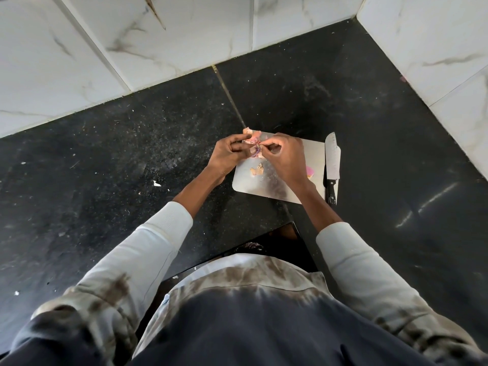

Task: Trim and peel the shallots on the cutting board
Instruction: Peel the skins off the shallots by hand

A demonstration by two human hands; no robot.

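A small purple-pink shallot with loose papery skin is held above the far left corner of the pale cutting board. My left hand grips it from the left. From the right, my right hand pinches its skin with the fingertips. A torn piece of skin lies on the board below the hands. Another pink shallot piece shows on the board, partly hidden behind my right wrist.
A knife with a black handle lies along the board's right edge, blade pointing away. The black stone counter carries small scraps to the left. White marble-look wall tiles close off the back and right.
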